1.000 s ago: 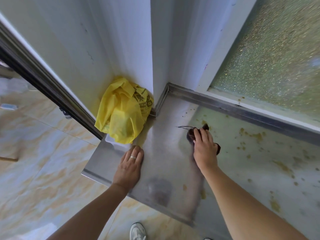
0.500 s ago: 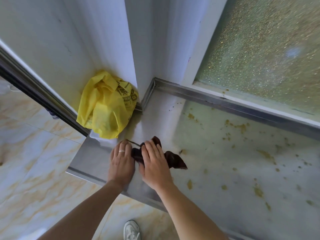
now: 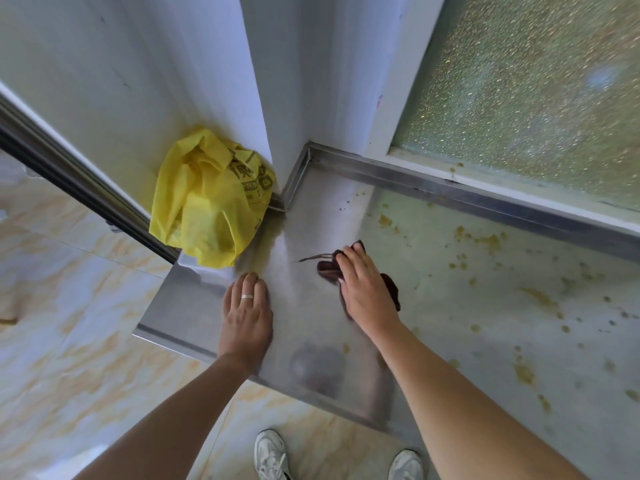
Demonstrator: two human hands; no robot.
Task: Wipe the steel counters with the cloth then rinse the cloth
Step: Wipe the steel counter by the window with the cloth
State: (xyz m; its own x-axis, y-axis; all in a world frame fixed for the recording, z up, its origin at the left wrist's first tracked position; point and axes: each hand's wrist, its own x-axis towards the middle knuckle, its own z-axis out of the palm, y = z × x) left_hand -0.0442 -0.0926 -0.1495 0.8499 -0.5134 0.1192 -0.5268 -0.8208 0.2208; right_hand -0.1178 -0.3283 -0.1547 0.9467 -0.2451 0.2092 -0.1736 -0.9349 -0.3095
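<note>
1. Floor [image 3: 69, 323], far left: pale tiles with orange veining. A dark metal rail [image 3: 69, 174] runs diagonally above it, along the wall base.
2. Yellow plastic bag [image 3: 211, 199], crumpled, dark print on it. Sits at the worktop's back-left corner, against the white wall [image 3: 138, 81]. A bit of white object shows under it; can't tell what.
3. Left hand [image 3: 246, 313]: flat on the steel worktop [image 3: 187, 306], palm down, fingers [image 3: 250, 284] straight and together, holding nothing. Ring on one finger. Fingertips near the bag's lower edge; can't tell if touching.
4. Worktop patch between the hands looks clean and shiny; blurry reflections show near the front edge.
5. Cloth [image 3: 327, 268]: dark maroon, bunched, lying on the worktop under the right hand. Parts stick out left of the fingers and right of the palm. A thin strand trails off to the left.
6. Right hand [image 3: 365, 289]: pressed down on the cloth, fingers extended over it, not curled round it.
7. Two white shoes [image 3: 272, 455] on the floor below the worktop's front edge.
8. Right part of the worktop: many yellow-brown stains [image 3: 488, 240] and specks, scattered.
9. Steel upstand [image 3: 450, 192] runs along the back edge; frosted textured window [image 3: 536, 91] above it.
</note>
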